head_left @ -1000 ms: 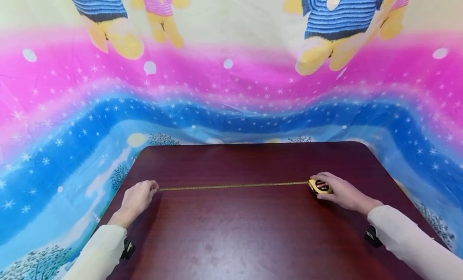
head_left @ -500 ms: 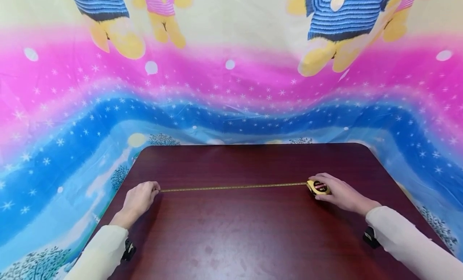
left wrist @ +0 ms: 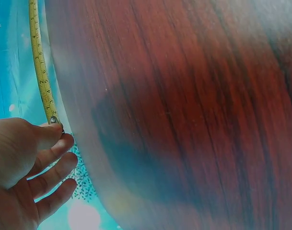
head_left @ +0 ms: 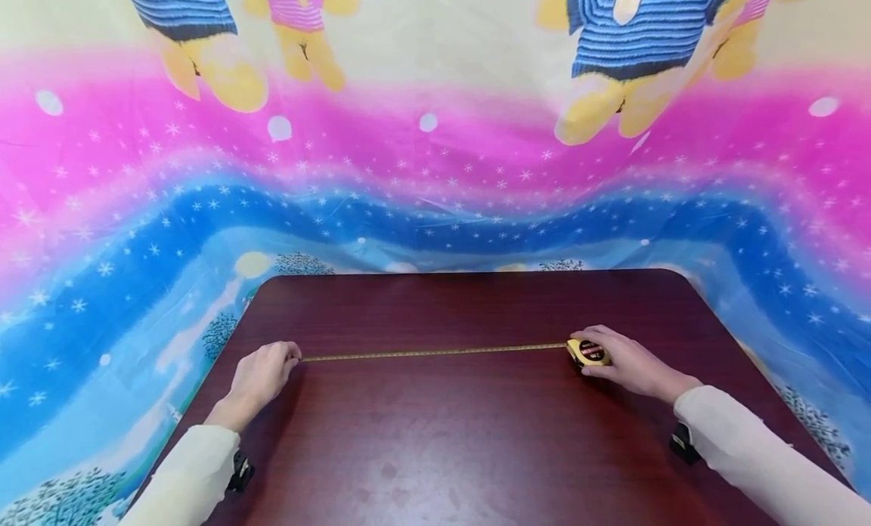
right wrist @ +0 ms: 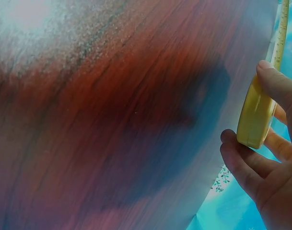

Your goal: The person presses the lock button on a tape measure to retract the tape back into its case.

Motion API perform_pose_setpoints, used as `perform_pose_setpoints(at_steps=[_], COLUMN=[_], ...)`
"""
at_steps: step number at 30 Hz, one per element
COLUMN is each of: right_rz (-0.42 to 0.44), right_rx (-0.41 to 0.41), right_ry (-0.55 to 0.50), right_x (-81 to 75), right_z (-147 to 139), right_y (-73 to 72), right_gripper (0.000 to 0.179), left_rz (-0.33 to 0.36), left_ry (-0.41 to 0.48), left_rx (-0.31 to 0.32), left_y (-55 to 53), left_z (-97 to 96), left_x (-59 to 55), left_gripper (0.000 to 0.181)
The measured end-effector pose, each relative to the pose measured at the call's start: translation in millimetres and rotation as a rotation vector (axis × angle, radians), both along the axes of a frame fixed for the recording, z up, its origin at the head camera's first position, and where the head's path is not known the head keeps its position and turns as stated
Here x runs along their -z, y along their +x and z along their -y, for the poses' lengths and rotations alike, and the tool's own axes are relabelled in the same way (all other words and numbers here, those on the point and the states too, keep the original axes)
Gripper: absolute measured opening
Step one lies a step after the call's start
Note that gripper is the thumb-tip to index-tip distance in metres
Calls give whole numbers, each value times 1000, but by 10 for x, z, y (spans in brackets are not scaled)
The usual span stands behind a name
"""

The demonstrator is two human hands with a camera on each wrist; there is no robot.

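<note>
Left hand (head_left: 261, 375) pinches the yellow metal tape (left wrist: 38, 57) at its tip, numerals 1–4 legible; right hand (head_left: 629, 365) grips the yellow-and-black rounded case (head_left: 587, 353), label (head_left: 595, 351) blurred; tape spans above the dark-red wood-grain table (head_left: 422, 435), roughly parallel to its far edge.

Can read nos. 1, 2, 3, 4 along one edge of tape (left wrist: 40, 67), L wrist view; also 2 thru 7 along other edge; can't make out R wrist nos., too sm.; can't read label (head_left: 595, 352) on case (head_left: 579, 353), too blurred.
</note>
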State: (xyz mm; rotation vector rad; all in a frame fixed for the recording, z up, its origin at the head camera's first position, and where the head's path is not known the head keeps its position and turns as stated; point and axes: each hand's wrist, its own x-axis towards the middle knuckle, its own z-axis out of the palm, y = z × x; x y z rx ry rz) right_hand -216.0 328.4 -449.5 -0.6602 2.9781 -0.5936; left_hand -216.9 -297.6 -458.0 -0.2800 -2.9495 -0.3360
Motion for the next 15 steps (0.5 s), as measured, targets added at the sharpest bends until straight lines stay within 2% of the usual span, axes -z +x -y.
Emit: perform_pose_setpoints(at_steps=[6,15], right_rz=[-2,-12], right_rx=[10,-2], right_ry=[5,2], right_x=[8,8], right_z=[-12,47], right_y=[13,-19], right_gripper=[61,60], left_rz=[15,5], left_ry=[-4,-19], left_rx=[14,1], left_y=[-13,-12], left_z=[-49,-58], left_x=[30,-13], left_gripper=[11,11])
